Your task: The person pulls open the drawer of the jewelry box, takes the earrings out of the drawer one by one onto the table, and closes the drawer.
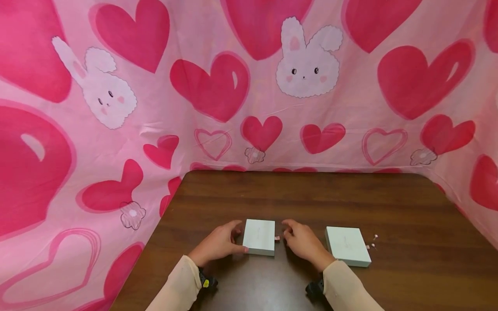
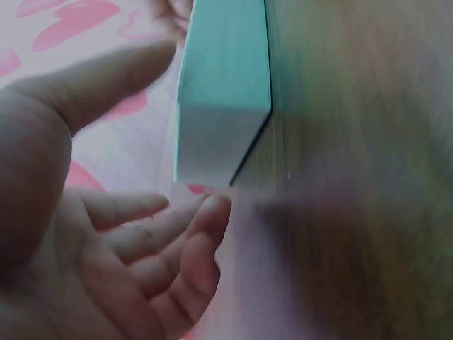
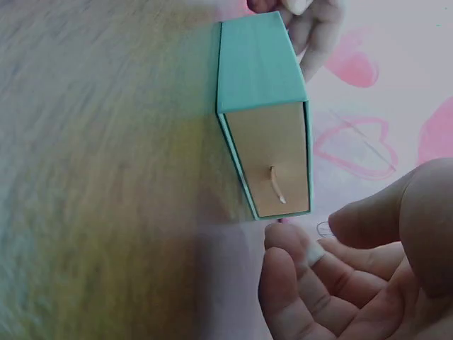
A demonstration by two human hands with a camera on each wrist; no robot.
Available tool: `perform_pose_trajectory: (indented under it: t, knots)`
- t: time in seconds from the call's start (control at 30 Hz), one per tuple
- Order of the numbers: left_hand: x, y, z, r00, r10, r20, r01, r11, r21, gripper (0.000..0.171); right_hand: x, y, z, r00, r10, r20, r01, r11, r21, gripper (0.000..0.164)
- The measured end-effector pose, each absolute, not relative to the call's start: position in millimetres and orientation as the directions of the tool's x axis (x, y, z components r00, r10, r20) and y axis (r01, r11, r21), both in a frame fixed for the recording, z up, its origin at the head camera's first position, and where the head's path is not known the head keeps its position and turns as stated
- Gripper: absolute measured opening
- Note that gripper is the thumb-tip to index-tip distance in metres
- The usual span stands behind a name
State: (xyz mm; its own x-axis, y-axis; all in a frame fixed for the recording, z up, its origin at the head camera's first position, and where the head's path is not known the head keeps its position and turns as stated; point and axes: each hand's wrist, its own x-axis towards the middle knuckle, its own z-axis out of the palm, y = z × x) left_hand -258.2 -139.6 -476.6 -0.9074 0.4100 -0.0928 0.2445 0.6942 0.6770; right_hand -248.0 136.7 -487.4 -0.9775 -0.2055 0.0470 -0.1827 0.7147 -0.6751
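A pale mint drawer box (image 1: 259, 236) lies flat on the brown table between my two hands. My left hand (image 1: 221, 242) is at its left side, thumb by the near left corner and fingers loosely bent; whether the thumb touches cannot be told. The left wrist view shows a gap between the palm and the box's end (image 2: 212, 145). My right hand (image 1: 305, 242) hovers at the other side with bent fingers near a small pink ribbon tab (image 1: 277, 238). In the right wrist view, the tab (image 3: 277, 185) hangs from the beige drawer front (image 3: 272, 142), untouched.
A second mint box (image 1: 348, 246) lies to the right of my right hand, with a ribbon tab on its right side. Two tiny pinkish bead-like pieces (image 1: 374, 245) lie beside it. A pink heart-and-bunny cloth (image 1: 272, 108) hangs behind the wooden table (image 1: 303, 194).
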Motion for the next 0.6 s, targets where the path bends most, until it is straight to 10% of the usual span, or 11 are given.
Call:
perform_pose_trajectory:
  t: [0.6]
  knots:
    - [-284, -135, -497, -0.831, 0.545, -0.110, 0.251, 0.545, 0.800, 0.114, -259, 135, -506, -0.938, -0.346, 0.033, -0.235, 0.561, -0.794, 0.020]
